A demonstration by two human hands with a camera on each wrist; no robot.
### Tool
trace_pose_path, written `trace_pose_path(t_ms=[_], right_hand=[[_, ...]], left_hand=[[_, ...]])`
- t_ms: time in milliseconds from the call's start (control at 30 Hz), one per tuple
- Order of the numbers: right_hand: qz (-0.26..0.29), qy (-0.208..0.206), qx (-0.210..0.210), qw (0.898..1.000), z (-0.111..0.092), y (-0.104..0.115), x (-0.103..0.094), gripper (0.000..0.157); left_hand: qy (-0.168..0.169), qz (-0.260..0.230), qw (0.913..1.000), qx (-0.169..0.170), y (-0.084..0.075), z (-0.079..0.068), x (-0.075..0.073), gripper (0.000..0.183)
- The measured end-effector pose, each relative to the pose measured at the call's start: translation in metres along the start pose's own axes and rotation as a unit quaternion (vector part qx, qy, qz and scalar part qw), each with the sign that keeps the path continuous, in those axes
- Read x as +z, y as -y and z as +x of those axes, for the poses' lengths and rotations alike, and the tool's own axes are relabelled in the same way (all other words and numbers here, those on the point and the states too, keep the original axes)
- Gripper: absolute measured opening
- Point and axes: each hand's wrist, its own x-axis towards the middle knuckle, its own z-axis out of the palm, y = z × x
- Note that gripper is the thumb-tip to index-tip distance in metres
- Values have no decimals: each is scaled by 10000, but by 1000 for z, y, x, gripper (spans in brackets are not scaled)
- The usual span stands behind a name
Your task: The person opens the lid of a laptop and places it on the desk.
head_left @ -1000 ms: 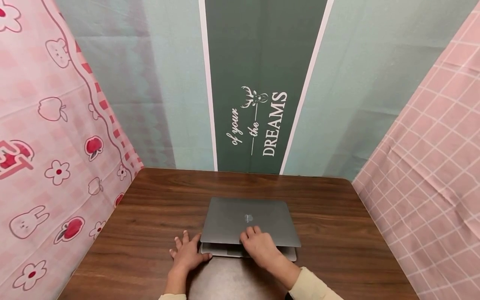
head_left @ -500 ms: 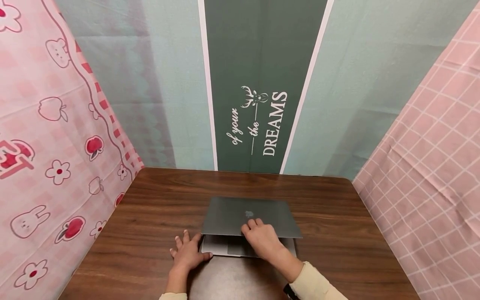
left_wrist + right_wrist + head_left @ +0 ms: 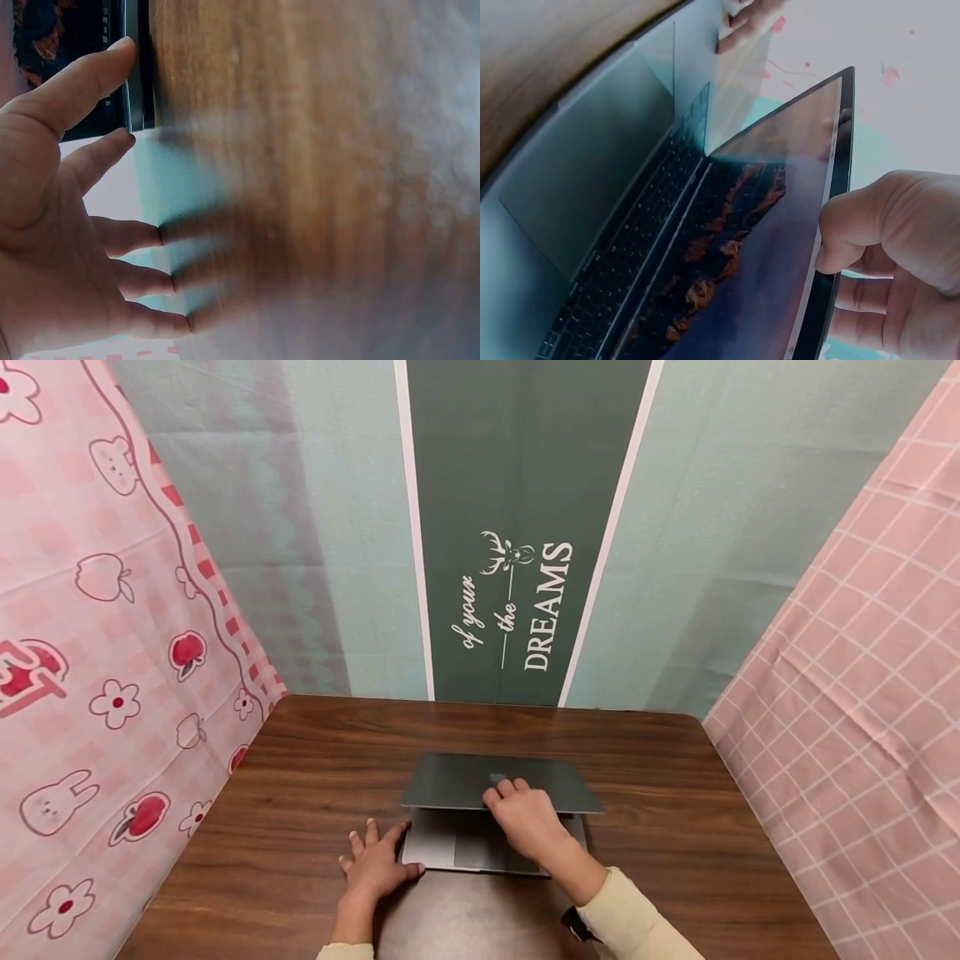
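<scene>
A grey laptop (image 3: 450,781) rests on the wooden table, its lid partway raised and tilted toward me. My right hand (image 3: 525,818) pinches the front edge of the lid, thumb on the screen side and fingers on the outer side, as the right wrist view shows. In that view the screen (image 3: 757,247) is lit with a picture, and the keyboard (image 3: 630,247) and trackpad (image 3: 592,180) are uncovered. My left hand (image 3: 375,864) has its fingers spread on the table at the laptop's left front corner, with thumb and index fingertip against the base.
The brown wooden table (image 3: 300,777) reaches back to a green and teal curtain (image 3: 360,568) with white lettering. Pink patterned cloth (image 3: 90,610) hangs at the left, and pink checked cloth (image 3: 862,652) at the right. A black band (image 3: 577,925) shows at my right cuff.
My right hand has moved up and away from me, lifting the lid's front edge, so more of the laptop's base shows. The left hand has stayed in place.
</scene>
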Motion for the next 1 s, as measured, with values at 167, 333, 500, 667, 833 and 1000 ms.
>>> trace_pose_path(t_ms=[167, 333, 500, 667, 833, 1000], right_hand=[[-84, 19, 43, 10000, 7, -6, -2, 19], [-109, -13, 80, 9999, 13, -12, -3, 20], [13, -169, 103, 9998, 20, -20, -2, 23], [76, -287, 72, 9995, 27, -29, -1, 21], [133, -136, 83, 9998, 34, -35, -3, 23], [128, 146, 95, 9998, 41, -41, -7, 22]], left_hand=[[34, 42, 10000, -18, 0, 0, 0, 76], [33, 90, 10000, 19, 1, 0, 2, 76], [4, 124, 9999, 42, 1, 1, 2, 76], [1, 155, 9999, 63, 2, 1, 2, 77], [-3, 187, 9998, 62, 2, 1, 2, 77], [-2, 167, 9998, 68, 2, 1, 2, 77]])
